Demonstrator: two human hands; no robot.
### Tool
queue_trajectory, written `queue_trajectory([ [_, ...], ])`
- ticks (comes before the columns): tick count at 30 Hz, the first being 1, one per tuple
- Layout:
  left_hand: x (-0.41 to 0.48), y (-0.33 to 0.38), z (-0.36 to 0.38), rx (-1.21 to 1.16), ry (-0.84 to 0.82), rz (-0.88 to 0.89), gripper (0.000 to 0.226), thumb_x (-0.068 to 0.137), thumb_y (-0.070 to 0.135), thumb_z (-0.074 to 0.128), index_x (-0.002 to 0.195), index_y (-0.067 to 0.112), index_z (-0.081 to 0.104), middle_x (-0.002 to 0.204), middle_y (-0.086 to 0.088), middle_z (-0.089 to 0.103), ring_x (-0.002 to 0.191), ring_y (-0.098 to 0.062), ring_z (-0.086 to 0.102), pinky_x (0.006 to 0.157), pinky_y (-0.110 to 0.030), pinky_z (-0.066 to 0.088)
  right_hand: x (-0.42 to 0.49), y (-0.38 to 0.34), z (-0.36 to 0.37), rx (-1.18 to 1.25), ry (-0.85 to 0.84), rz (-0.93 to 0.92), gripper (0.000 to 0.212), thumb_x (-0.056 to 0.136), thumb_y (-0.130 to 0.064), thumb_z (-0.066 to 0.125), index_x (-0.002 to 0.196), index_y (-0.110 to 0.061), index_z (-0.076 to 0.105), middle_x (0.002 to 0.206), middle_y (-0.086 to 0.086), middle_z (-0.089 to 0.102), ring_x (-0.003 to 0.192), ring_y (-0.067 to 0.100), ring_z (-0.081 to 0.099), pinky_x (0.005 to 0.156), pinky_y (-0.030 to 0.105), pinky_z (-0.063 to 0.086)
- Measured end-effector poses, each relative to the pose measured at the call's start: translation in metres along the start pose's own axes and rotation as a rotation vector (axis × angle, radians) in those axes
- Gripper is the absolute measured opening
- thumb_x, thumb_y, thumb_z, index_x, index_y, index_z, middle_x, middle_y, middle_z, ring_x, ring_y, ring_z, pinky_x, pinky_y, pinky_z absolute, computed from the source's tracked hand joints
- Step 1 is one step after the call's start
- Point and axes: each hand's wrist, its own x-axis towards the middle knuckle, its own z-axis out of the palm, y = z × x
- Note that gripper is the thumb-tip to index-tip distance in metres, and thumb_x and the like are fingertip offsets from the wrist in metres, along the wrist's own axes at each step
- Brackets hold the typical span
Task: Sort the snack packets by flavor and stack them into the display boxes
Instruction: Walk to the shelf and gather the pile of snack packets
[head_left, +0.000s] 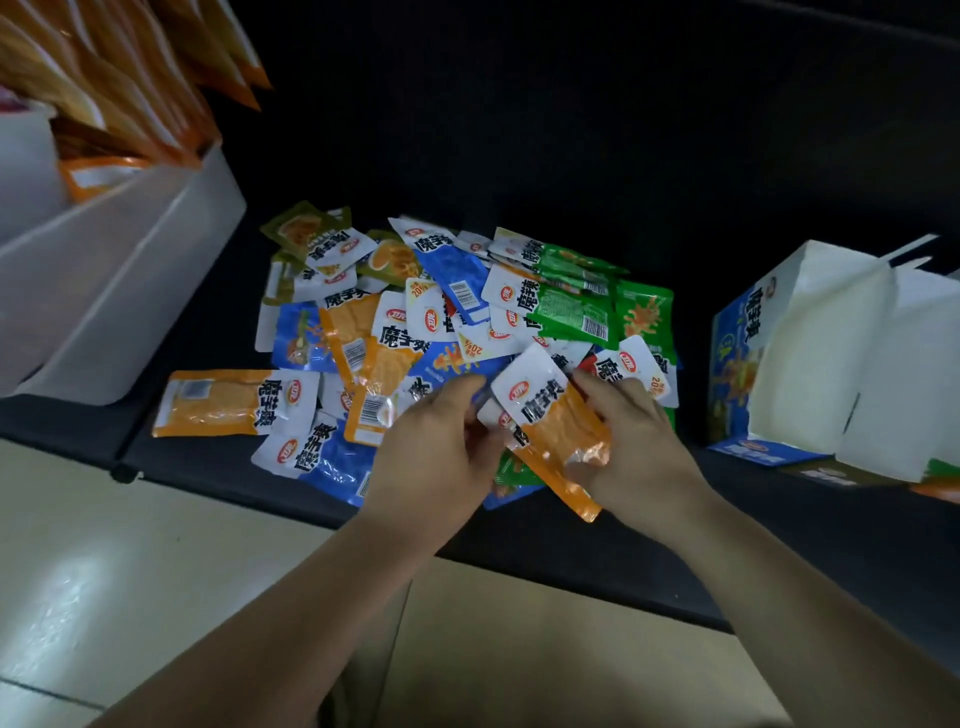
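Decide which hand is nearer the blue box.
Right. The right hand grips the orange packet on the side facing the blue box, though apart from the box. The left hand grips the packet's other side, farther from the box.

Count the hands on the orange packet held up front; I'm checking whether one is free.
2: the left hand holds the orange packet's left edge, the right hand grips its right side.

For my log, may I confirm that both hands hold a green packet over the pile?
Not quite: the head view shows the left hand and right hand hold an orange packet, not green, over the pile.
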Motion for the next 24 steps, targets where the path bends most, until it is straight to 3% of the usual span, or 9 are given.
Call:
queue_trajectory([
  [3,-0.011,0.022,0.004,-0.323,-0.034,-0.122,0.034,0.092,0.018,0.073,0.122,0.030,0.063,0.097,0.015,0.075,0.089,0.000,0.071,0.076,-0.040,0.062,-0.005,0.001,0.008,0.041,0.008,0.056,0.097,0.075,-0.036,0.088,0.154,-0.045,0.031,0.135,-0.009,0.039,0.134,0.021,0.040,0.109,0.046,0.044],
  [5,-0.016,0.033,0.005,-0.416,-0.102,-0.118,0.043,0.095,0.015,0.069,0.132,0.034,0.060,0.108,0.016,0.073,0.101,0.000,0.069,0.085,-0.036,0.061,-0.006,-0.001,0.010,0.025,0.040,0.049,0.092,0.073,-0.041,0.087,0.149,-0.047,0.035,0.131,-0.008,0.044,0.128,0.023,0.047,0.103,0.046,0.048],
  [9,-0.015,0.034,-0.001,-0.291,-0.184,0.001,0.050,0.101,0.008,0.056,0.146,0.031,0.053,0.113,0.009,0.072,0.100,-0.003,0.066,0.083,-0.030,0.059,-0.011,-0.005,0.011,0.079,0.029,0.111,0.096,0.075,-0.034,0.083,0.151,-0.052,0.027,0.129,-0.007,0.049,0.121,0.023,0.053,0.096,0.045,0.052],
  [11,-0.008,0.020,-0.009,-0.155,-0.041,0.079,0.041,0.099,0.006,0.057,0.136,0.024,0.062,0.113,0.004,0.071,0.096,-0.007,0.067,0.077,-0.033,0.058,-0.015,-0.008,0.012,0.112,0.037,0.139,0.093,0.077,-0.031,0.079,0.149,-0.056,0.027,0.129,-0.009,0.049,0.121,0.023,0.053,0.094,0.045,0.053],
  [13,0.004,-0.002,-0.017,0.076,0.120,0.068,0.037,0.093,0.014,0.069,0.130,0.017,0.064,0.125,-0.003,0.065,0.113,-0.020,0.061,0.089,-0.040,0.056,-0.018,-0.012,0.013,0.138,0.051,0.160,0.088,0.083,-0.030,0.073,0.151,-0.055,0.024,0.129,-0.008,0.047,0.123,0.024,0.050,0.093,0.044,0.053],
  [15,0.011,-0.022,-0.025,0.226,0.141,-0.029,0.049,0.087,0.031,0.077,0.131,0.015,0.062,0.130,-0.008,0.059,0.120,-0.029,0.054,0.092,-0.044,0.053,-0.021,-0.019,0.015,0.140,0.075,0.169,0.082,0.089,-0.035,0.068,0.155,-0.053,0.021,0.133,-0.004,0.046,0.129,0.024,0.044,0.097,0.044,0.050],
  [19,0.004,-0.032,-0.018,0.110,0.037,-0.116,0.052,0.088,0.031,0.077,0.135,0.019,0.058,0.131,-0.005,0.055,0.118,-0.023,0.055,0.085,-0.037,0.055,-0.022,-0.030,0.014,0.073,0.114,0.184,0.077,0.093,-0.045,0.066,0.157,-0.049,0.023,0.139,-0.004,0.051,0.130,0.025,0.049,0.093,0.044,0.054],
  [22,0.003,-0.027,-0.011,0.045,0.036,-0.161,0.051,0.088,0.028,0.077,0.135,0.025,0.057,0.124,0.001,0.059,0.112,-0.015,0.057,0.081,-0.032,0.053,-0.018,-0.030,0.013,0.120,0.117,0.218,0.072,0.088,-0.046,0.073,0.151,-0.047,0.036,0.126,-0.012,0.063,0.110,0.020,0.065,0.083,0.044,0.060],
  [24,0.007,-0.025,-0.011,-0.006,0.025,-0.192,0.044,0.086,0.026,0.077,0.126,0.029,0.060,0.106,0.008,0.065,0.098,-0.011,0.062,0.072,-0.031,0.054,-0.015,-0.030,0.008,0.260,0.124,0.247,0.058,0.089,-0.034,0.077,0.141,-0.038,0.052,0.109,-0.013,0.070,0.091,0.011,0.069,0.073,0.034,0.060],
])
